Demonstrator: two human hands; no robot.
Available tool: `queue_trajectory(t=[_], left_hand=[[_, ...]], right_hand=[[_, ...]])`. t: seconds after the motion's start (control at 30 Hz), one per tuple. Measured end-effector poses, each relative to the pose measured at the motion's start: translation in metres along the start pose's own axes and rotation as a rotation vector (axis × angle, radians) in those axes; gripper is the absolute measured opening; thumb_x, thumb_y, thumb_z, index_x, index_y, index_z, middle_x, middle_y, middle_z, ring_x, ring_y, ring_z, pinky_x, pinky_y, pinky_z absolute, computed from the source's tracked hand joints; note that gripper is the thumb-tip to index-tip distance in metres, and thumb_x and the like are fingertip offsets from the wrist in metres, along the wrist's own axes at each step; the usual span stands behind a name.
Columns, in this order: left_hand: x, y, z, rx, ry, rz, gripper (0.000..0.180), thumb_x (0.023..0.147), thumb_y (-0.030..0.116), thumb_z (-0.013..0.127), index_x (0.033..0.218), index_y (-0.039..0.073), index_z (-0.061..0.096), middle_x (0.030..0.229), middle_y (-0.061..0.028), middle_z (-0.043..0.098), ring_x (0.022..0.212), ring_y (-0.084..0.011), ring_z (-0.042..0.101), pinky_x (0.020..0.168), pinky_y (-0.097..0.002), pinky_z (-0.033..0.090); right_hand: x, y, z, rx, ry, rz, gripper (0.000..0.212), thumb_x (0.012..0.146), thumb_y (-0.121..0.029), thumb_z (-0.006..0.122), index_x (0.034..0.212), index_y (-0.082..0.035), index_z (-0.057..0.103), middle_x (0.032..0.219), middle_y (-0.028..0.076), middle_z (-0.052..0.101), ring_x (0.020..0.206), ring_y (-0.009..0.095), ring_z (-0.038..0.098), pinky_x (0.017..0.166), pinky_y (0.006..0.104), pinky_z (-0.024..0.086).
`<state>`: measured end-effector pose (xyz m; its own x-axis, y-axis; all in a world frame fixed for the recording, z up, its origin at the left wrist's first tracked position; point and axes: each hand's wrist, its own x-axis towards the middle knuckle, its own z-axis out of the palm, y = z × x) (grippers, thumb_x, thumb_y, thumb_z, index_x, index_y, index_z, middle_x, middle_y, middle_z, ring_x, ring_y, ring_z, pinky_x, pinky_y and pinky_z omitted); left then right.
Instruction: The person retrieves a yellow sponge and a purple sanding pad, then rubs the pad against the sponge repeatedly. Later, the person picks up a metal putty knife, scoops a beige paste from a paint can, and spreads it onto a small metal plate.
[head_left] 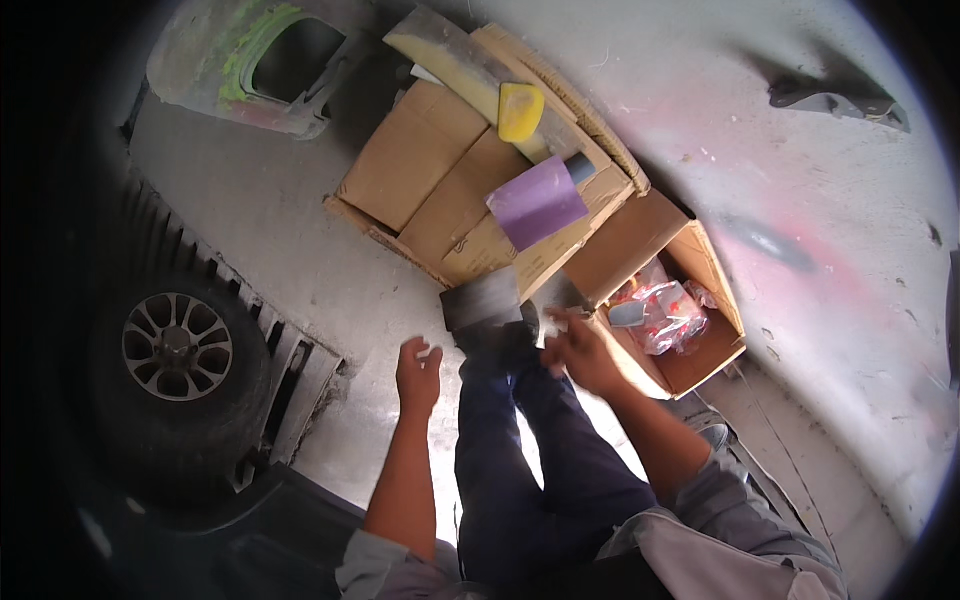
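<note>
My left hand is raised left of my legs, fingers bent and apart, with nothing visible in it. My right hand is beside the open carton, somewhat blurred, its fingers loosely bent and apart; I see nothing gripped in it. Just beyond my hands is a dark grey, squarish sheet, smeared by motion. It shows no clear contact with either hand. Past it, a purple sheet lies on a flattened-topped cardboard box, beside a yellow block on a long, worn board.
At right, an open carton holds clear plastic packaging with red marks. A wheel stands at left, beside a slotted floor grate. A vehicle panel with green edging is at the far left, a dark bracket-like part at the far right.
</note>
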<state>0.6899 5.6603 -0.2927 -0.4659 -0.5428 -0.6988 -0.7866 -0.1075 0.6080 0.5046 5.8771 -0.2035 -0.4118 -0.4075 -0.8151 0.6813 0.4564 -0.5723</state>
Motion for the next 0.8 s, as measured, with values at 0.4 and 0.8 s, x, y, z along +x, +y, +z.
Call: queue_trajectory(t=[0.4, 0.8], left_hand=[[0.054, 0.017, 0.034, -0.135, -0.206, -0.215, 0.039, 0.089, 0.017, 0.067, 0.12, 0.001, 0.048, 0.109, -0.011, 0.06, 0.093, -0.0189, 0.062, 0.081, -0.0326, 0.053], [-0.049, 0.088, -0.007, -0.642, -0.272, -0.098, 0.034, 0.094, 0.007, 0.055, 0.124, 0.006, 0.04, 0.117, -0.0113, 0.058, 0.099, -0.0206, 0.063, 0.079, -0.0357, 0.057]], right_hand=[[-0.101, 0.158, 0.032, -0.396, 0.025, -0.074, 0.045, 0.082, -0.002, 0.056, 0.127, -0.001, 0.052, 0.092, 0.014, 0.063, 0.087, 0.028, 0.063, 0.079, 0.0344, 0.049], [-0.125, 0.158, 0.008, -0.965, -0.112, 0.042, 0.058, 0.084, -0.013, 0.052, 0.141, -0.008, 0.038, 0.139, 0.02, 0.046, 0.133, 0.037, 0.039, 0.109, 0.0426, 0.034]])
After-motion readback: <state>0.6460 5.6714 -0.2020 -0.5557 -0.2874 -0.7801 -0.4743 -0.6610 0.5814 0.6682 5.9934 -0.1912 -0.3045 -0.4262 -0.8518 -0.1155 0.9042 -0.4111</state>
